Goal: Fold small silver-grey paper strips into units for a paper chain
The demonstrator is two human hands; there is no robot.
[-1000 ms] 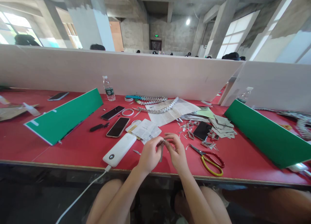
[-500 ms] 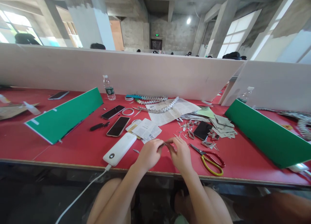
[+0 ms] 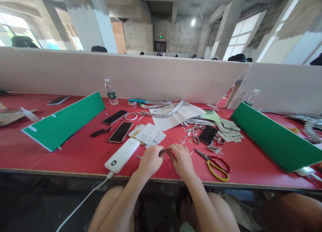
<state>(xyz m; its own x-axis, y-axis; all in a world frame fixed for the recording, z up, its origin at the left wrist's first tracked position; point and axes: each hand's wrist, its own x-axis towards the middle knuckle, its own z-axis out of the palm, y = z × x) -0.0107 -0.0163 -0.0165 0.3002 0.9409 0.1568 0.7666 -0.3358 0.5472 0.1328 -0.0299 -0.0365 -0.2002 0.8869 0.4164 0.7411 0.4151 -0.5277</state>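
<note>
A person's left hand (image 3: 151, 160) and right hand (image 3: 181, 159) pinched a small folded paper strip (image 3: 166, 151) between them, low over the near edge of the red surface (image 3: 75, 155). A crisp crease likely called for firm, even fingertip pressure with the edges lined up. Red-and-yellow scissors (image 3: 215, 163) lay just right of the hands, a white power bank (image 3: 122, 155) to the left. A water bottle (image 3: 110, 92) stood far back; its contents could not be made out.

Red table (image 3: 75, 155) — phones (image 3: 120, 131), power bank (image 3: 122, 155), scissors (image 3: 213, 161), paper scraps (image 3: 191, 131).
</note>
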